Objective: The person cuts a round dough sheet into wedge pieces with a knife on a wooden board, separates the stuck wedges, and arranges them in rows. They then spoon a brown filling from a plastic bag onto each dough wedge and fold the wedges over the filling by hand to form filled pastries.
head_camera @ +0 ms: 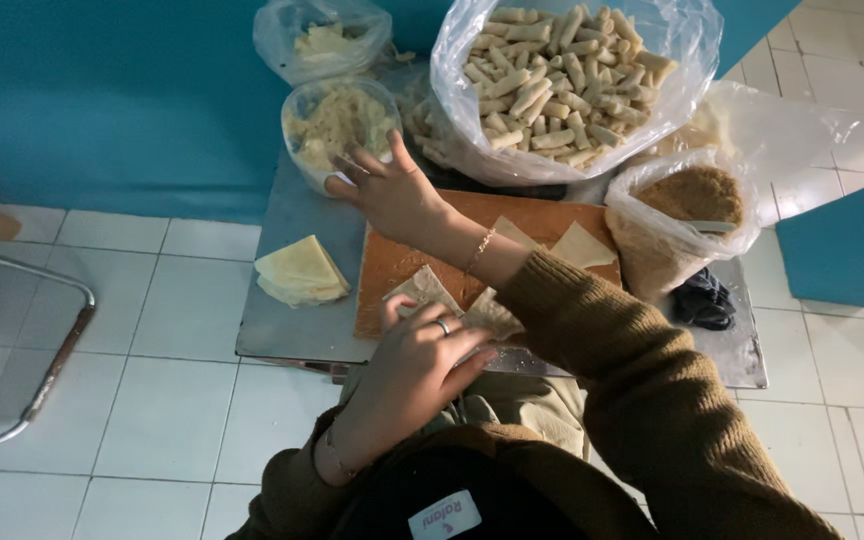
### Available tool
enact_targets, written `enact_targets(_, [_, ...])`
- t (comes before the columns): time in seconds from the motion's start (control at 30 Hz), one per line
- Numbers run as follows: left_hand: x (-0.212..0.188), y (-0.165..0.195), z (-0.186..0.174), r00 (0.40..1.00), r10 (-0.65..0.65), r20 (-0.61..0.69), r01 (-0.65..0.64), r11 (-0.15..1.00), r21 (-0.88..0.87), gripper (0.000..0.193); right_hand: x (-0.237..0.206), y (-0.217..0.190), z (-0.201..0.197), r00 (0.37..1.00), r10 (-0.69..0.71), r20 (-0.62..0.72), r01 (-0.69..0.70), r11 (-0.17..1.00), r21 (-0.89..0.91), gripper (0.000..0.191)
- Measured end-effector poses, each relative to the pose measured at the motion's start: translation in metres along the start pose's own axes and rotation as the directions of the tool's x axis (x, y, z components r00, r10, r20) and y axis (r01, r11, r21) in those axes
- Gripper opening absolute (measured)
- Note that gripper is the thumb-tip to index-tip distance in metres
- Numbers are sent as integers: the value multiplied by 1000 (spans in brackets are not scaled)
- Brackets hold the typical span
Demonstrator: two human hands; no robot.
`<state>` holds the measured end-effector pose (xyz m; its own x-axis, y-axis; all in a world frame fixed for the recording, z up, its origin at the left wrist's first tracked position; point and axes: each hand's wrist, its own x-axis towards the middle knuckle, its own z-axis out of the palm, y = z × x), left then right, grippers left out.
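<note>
My right hand [392,190] reaches across to the rim of a plastic bowl of pale yellow filling [337,120], fingers spread and nothing held in them. My left hand [417,365], with a ring on it, presses down on a triangular pastry sheet [427,288] at the near edge of a wooden board [392,262]. Two more pastry triangles [582,245] lie on the board's far right part. A stack of folded pale pastry sheets [299,272] rests on the metal table [287,335] left of the board.
A large clear bag of rolled pastry sticks [552,75] stands behind the board. A bag of brown crumbs [692,195] sits at the right, with a dark cloth [704,300] beside it. A small bag of filling [327,40] is at the back. A metal frame [52,350] stands on the tiled floor at left.
</note>
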<state>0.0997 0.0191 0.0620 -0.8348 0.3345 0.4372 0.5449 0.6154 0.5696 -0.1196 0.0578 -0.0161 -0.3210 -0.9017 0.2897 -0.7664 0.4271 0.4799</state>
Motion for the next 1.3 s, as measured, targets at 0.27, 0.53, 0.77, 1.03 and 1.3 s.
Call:
enact_targets(0.27, [-2,-7,6,1000,-29,6,29,1000,7,26,-10,-2,-10,998,-4,69,-8,984,177,57])
enact_targets(0.53, [0,-9,13,995,-61,78,64,997,-38,26,-8,13,-4,964,178,195,-257,463,848,49])
enact_targets(0.77, [-1,-10,13,998,-52,39,54,998,-44,26,-11,38,-10,890,39,453,-277,-743,609,44])
enact_targets(1.03, [-3,-11,11,998,-46,39,47,999,-26,28,-14,43,0,981,194,-11,71,-308,949,37])
enact_targets(1.3, [-1,-10,6,996,-70,50,71,997,-16,29,-11,29,-21,989,94,-111,-58,955,292,42])
